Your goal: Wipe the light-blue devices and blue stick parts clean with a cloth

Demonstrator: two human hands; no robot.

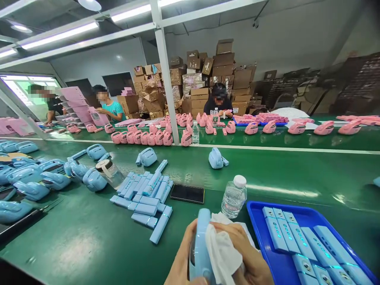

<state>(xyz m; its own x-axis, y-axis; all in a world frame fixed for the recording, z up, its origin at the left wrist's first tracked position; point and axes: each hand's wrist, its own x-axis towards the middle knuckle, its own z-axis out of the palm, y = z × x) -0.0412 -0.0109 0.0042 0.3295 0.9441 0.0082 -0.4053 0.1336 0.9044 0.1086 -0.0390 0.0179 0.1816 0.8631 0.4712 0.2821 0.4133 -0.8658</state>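
At the bottom centre of the frame, a light-blue plastic device is gripped upright by the left hand, which is closed round its lower edge. A white cloth is pressed against it by the right hand. The device is judged light, rigid and smooth, likely slippery; it is best held by its sides.

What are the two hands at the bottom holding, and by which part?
The left hand grips a light blue rounded plastic device by its lower edge; the right hand holds a crumpled white cloth pressed against the device's side.
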